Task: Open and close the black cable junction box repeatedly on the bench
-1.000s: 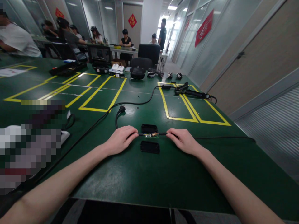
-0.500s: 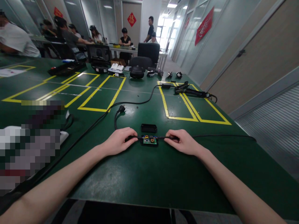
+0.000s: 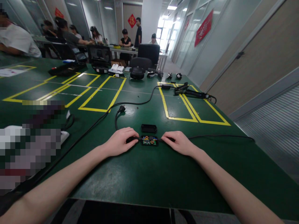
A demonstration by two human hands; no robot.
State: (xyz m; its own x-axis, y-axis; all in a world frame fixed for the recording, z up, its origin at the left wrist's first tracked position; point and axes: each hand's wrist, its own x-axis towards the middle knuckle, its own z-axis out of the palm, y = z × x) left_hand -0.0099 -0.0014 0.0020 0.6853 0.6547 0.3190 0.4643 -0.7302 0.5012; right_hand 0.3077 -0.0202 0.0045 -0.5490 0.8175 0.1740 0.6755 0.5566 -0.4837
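A small green circuit board lies flat in a black case half on the green table. Black cable runs out of both its ends. My left hand is closed on the cable just left of the board. My right hand is closed on the cable just right of it. The other black case half lies empty a little beyond the board. The left cable curls back to a plug.
Yellow tape rectangles mark the table. A black tool with a cord lies at the right, boxes and devices at the far end. A long black cable runs off to the right. Several people sit at tables behind.
The board was held edge-up between the two case halves; it has been turned flat and set into the near case half. Both hands have slid closer to it.
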